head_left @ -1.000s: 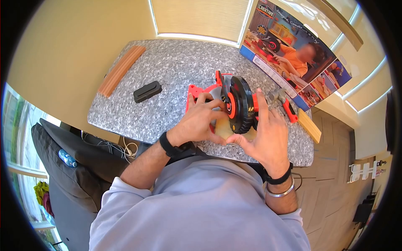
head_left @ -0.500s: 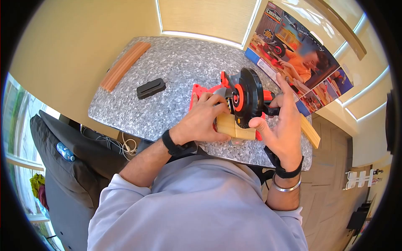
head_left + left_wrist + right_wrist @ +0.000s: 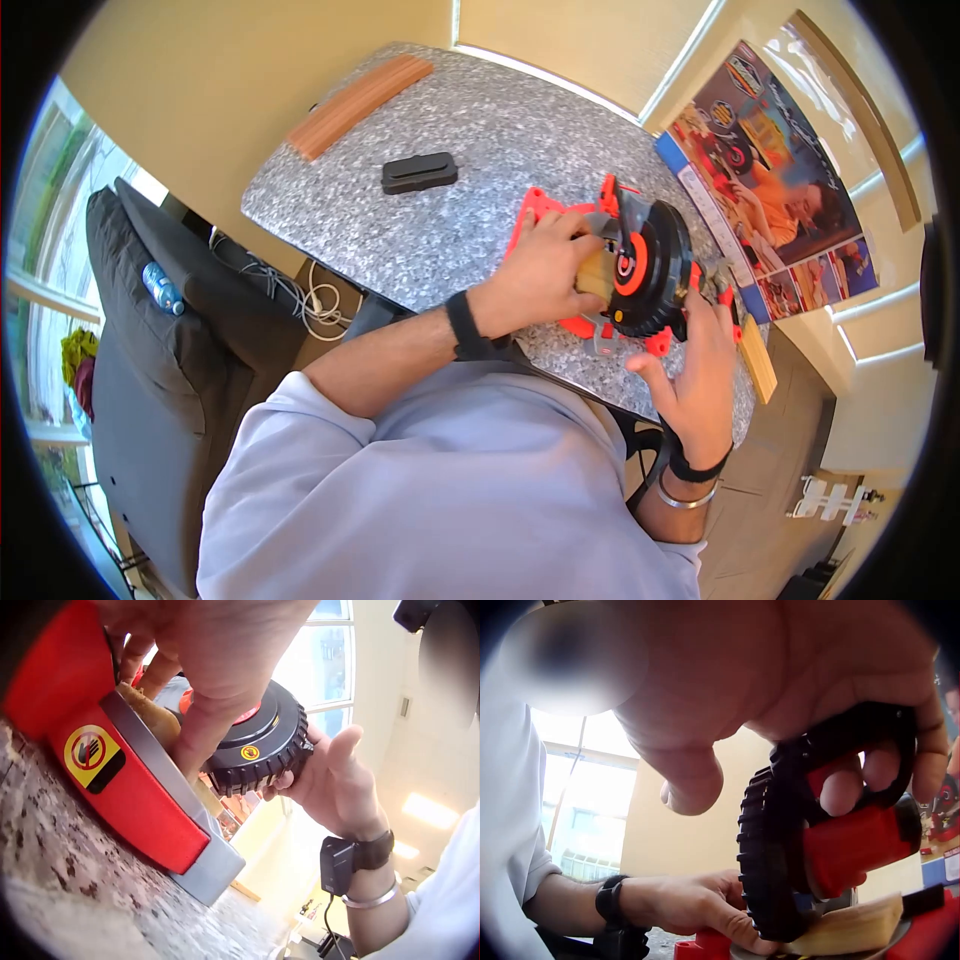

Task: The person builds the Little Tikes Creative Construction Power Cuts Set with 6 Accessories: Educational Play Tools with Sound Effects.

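Observation:
A toy miter saw (image 3: 655,265) with a black ribbed blade guard and a red base (image 3: 124,802) stands near the table's front right edge. A pale wooden block (image 3: 851,930) lies on its base, below the guard. My left hand (image 3: 540,268) grips this block, thumb on the near side and fingers over the far side. My right hand (image 3: 702,375) holds the saw's black handle (image 3: 855,727); its fingers curl through the loop and the thumb sticks out free. In the left wrist view, the guard (image 3: 262,746) overlaps the left fingers.
A black oblong case (image 3: 420,172) and a reddish-brown ridged wood strip (image 3: 360,105) lie on the speckled table (image 3: 330,215). A printed toy box (image 3: 765,190) stands at the back right, with another pale wood piece (image 3: 757,360) near the right edge.
My right hand has left the block, where its thumb met my left thumb, and gone to the saw's handle. The left hand keeps its hold on the block. The head view has turned.

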{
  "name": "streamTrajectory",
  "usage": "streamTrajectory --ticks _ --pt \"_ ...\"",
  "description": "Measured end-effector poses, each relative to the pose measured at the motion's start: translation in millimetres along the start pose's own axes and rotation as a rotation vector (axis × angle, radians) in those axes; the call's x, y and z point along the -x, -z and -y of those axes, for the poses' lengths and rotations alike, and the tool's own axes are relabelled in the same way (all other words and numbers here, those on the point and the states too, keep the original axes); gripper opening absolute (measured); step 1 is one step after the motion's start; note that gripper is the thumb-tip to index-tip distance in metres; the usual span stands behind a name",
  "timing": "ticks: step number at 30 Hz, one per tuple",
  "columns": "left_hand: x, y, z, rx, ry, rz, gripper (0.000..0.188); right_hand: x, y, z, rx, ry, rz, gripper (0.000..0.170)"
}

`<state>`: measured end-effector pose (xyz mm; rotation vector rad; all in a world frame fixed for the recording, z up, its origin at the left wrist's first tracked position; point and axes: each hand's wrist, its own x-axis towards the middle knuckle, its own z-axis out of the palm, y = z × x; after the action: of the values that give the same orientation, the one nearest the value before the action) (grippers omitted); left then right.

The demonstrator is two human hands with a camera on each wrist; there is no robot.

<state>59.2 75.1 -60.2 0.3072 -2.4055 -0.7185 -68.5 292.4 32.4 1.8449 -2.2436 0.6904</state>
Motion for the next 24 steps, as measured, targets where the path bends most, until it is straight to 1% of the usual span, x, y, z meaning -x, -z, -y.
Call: streamTrajectory --ticks 3,5,7,10,12,15,24 --pt "1 -2 0 0.013 0.027 0.007 0.069 4 -3 -7 0.001 0.007 0.038 0.102" --pt "1 -2 1 0.017 0.009 -0.01 0.068 6 -4 -8 0.011 -0.014 0.049 0.104" --pt "1 -3 2 0.017 0.021 0.01 0.067 7 -6 -6 0.018 -0.028 0.06 0.102" --pt "2 -6 2 -0.004 0.003 -0.008 0.066 11 -10 -3 0.062 -0.044 0.063 0.098" --pt "3 -8 2 -0.015 0.001 -0.023 0.065 10 -15 -1 0.121 0.006 -0.005 0.096" --pt "2 -6 2 -0.055 0.001 0.019 0.064 6 -14 0 0.128 0.027 -0.015 0.096" --pt "2 -2 3 -0.032 -0.016 0.092 0.065 2 -14 -3 0.11 0.008 -0.024 0.096"
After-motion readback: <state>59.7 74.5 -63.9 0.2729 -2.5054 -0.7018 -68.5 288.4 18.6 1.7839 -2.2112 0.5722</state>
